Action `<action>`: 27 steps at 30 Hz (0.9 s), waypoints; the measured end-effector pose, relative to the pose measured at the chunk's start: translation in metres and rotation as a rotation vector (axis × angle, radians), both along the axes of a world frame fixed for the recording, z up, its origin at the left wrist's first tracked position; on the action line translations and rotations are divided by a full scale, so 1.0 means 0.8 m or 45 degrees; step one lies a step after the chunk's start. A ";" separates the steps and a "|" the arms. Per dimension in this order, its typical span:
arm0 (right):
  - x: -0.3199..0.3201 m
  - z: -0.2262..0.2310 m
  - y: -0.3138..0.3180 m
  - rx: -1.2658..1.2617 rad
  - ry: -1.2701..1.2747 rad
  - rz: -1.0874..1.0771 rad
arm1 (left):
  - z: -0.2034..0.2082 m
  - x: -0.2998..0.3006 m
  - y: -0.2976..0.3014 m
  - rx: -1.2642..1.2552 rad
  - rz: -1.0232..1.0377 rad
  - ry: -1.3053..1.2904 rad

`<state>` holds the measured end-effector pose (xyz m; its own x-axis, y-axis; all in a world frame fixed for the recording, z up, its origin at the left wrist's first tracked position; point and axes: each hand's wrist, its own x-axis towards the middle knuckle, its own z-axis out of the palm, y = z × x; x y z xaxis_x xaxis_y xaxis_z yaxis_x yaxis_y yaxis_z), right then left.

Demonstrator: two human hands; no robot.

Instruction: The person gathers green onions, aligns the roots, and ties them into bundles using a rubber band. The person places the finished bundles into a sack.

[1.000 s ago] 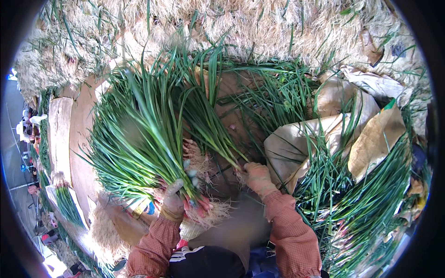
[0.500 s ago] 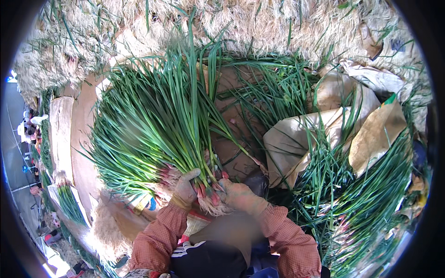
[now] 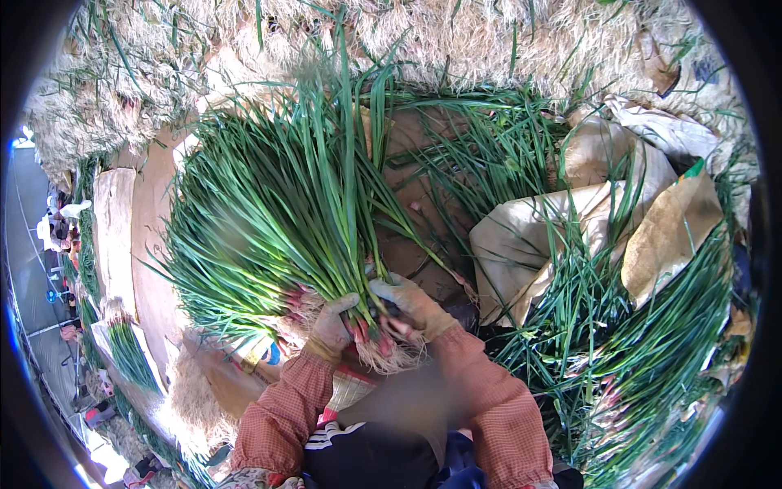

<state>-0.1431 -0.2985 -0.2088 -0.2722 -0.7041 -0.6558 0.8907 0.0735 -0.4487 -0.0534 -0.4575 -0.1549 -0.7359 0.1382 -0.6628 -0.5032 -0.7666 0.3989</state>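
a flat brown floor [image 3: 151, 244] shows in patches. on its left lies a long pale sheet [image 3: 114, 236]; near the middle spreads a wide heap of green spring onions [image 3: 228, 220], reddish bulbs toward the wearer. a crumpled beige sack [image 3: 521, 232] lies to the right, strewn with loose green leaves [image 3: 505, 159]. pale stringy roots [image 3: 456, 49] line the far side.

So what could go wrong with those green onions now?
If the left hand and right hand loosen, the held bunch might slip apart. Its long leaves lie close against the pile on the left, so they could tangle. And a stray stalk near the right hand could get bumped or bent.
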 end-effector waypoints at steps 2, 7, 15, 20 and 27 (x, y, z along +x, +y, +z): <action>-0.013 0.023 0.004 0.134 0.083 0.098 | 0.008 0.000 0.005 -0.019 0.127 -0.050; -0.017 0.080 0.042 0.712 0.614 0.144 | 0.022 -0.017 0.023 -0.060 0.227 0.021; 0.027 0.057 0.058 0.243 0.601 0.451 | 0.036 -0.026 0.040 0.001 0.040 0.037; -0.041 0.016 0.093 1.133 1.595 0.371 | 0.067 -0.015 0.021 0.008 0.265 0.161; -0.055 0.030 0.089 0.852 1.100 0.421 | 0.100 -0.001 -0.003 -0.161 0.246 0.130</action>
<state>-0.1870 -0.2277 -0.1846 -0.6813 -0.4049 -0.6098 0.1955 0.7022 -0.6846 -0.0538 -0.4598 -0.0745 -0.8047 -0.0912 -0.5866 -0.3041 -0.7853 0.5393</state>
